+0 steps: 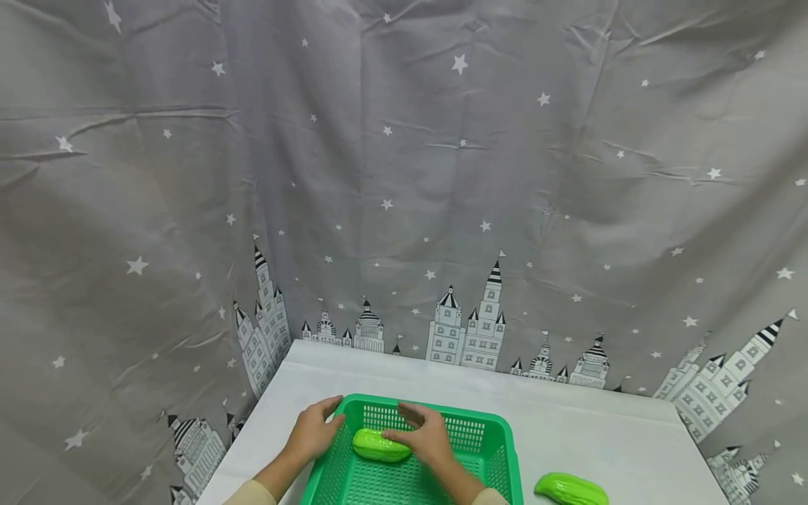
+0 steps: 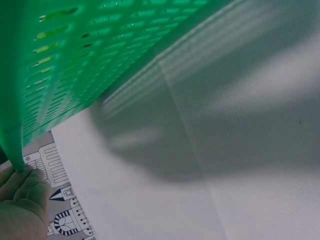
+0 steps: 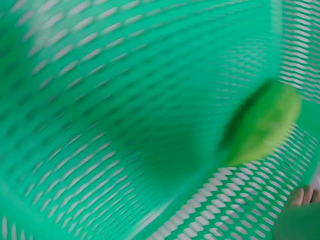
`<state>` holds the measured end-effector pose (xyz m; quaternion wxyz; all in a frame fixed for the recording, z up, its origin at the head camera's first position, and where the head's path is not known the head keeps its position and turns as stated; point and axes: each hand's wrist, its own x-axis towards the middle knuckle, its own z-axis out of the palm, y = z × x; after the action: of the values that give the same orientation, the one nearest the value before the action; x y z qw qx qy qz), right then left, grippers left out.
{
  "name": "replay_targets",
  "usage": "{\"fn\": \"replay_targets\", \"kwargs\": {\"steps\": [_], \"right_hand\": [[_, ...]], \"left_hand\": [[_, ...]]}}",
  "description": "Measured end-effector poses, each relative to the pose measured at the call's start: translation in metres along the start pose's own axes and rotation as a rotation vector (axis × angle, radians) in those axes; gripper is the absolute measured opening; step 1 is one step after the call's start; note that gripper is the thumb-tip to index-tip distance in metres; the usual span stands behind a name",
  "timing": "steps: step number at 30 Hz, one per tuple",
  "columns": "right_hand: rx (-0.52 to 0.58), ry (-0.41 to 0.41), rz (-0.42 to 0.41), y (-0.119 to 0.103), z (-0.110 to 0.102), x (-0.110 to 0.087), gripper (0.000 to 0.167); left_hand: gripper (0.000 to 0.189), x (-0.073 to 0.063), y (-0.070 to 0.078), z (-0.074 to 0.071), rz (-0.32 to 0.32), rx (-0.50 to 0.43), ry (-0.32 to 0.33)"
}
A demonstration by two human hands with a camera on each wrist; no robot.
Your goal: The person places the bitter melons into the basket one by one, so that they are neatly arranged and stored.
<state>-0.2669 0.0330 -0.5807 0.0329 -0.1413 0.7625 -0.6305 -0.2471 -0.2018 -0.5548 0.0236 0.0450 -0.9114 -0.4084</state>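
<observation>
A green plastic basket [image 1: 499, 428] with slotted walls stands on the white table. Inside, near its back left corner, lies a glossy bright-green bitter melon [image 1: 372, 445], blurred in the right wrist view [image 3: 267, 125]. My left hand [image 1: 312, 431] holds the rim at that corner, fingers outside and thumb over the edge; the left wrist view shows its fingers [image 2: 25, 192] at the rim. Over the melon's right end is my right hand [image 1: 426, 438], thumb and fingers spread apart and not closed round it. The right wrist view does not show this hand.
Right of the basket, a second green bitter melon [image 1: 571, 489] lies on the white table [image 1: 391, 375]. A grey curtain [image 1: 404, 175] printed with stars and castles hangs behind and at the left of the table.
</observation>
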Motion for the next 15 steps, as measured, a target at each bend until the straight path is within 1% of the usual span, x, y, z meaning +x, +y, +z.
{"fn": "replay_targets", "kwargs": {"steps": [1, 3, 4, 5, 7, 9, 15], "right_hand": [[0.11, 0.031, 0.023, -0.005, -0.002, 0.001, 0.064], [0.279, 0.09, 0.057, -0.014, -0.007, 0.004, 0.065], [0.334, 0.111, 0.066, -0.018, -0.009, 0.004, 0.066], [0.356, 0.13, 0.08, -0.021, -0.011, 0.005, 0.067], [0.367, 0.144, 0.091, -0.025, -0.014, 0.005, 0.068], [0.347, 0.15, 0.095, -0.026, -0.017, 0.004, 0.068], [0.282, 0.176, 0.061, -0.031, -0.029, 0.003, 0.066]], "left_hand": [[0.044, 0.0, 0.0, 0.0, -0.004, -0.002, 0.002], [0.044, 0.0, 0.0, 0.0, -0.003, -0.003, 0.006], [0.044, 0.0, -0.001, 0.0, -0.002, -0.004, 0.009], [0.043, 0.0, -0.001, 0.0, -0.003, -0.005, 0.01], [0.043, 0.001, -0.001, 0.0, 0.001, -0.005, 0.009], [0.043, 0.001, -0.001, 0.0, 0.0, -0.004, 0.005], [0.044, 0.0, 0.001, -0.002, -0.004, 0.0, -0.004]]}}
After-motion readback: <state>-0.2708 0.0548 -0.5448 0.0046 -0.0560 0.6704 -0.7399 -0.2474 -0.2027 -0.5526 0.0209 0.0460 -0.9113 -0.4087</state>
